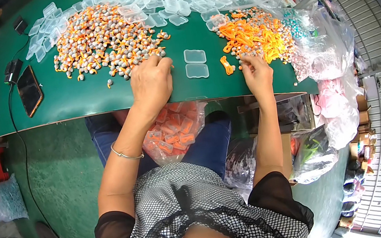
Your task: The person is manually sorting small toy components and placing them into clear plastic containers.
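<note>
My left hand [151,83] lies palm down on the green table [79,96], its fingertips at the near edge of a big heap of grey and orange earplugs [99,39]. My right hand [258,72] pinches at the near edge of a second pile of orange cords and grey plugs [257,35]; what it grips is too small to tell. One orange cord piece [227,65] lies just left of it. Between my hands sits an open clear plastic case [196,63], both halves flat.
Many empty clear cases [153,1] are strewn along the table's far side. A dark phone [29,90] with a cable lies at the left. A clear bag of filled orange cases [173,134] rests on my lap. Plastic bags [322,45] crowd the right.
</note>
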`<state>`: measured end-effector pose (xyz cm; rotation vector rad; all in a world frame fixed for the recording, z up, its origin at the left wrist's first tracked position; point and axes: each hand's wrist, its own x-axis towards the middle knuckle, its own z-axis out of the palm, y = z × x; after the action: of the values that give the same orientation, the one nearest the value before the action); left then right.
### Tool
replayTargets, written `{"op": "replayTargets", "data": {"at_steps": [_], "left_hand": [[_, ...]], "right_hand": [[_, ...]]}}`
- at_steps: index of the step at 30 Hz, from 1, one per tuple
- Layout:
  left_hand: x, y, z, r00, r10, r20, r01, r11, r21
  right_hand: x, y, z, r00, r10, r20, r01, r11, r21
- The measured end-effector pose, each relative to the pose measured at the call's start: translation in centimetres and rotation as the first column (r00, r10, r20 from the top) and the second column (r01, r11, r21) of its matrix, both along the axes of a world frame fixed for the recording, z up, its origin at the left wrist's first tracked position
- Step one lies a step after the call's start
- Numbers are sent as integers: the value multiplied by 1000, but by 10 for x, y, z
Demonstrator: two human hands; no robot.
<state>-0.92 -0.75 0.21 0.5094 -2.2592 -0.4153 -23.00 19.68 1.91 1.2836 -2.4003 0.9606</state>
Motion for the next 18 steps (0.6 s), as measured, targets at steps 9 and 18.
{"op": "replayTargets", "data": {"at_steps": [9,18], "left_hand": [[-24,17,2,971,-219,-95,237,934,267],[-32,20,-7,977,-214,-2,205,935,288]], "right_hand": [[15,-6,-3,952,2,-306,72,971,230],[48,-27,11,982,82,-171,-67,993,92]]}}
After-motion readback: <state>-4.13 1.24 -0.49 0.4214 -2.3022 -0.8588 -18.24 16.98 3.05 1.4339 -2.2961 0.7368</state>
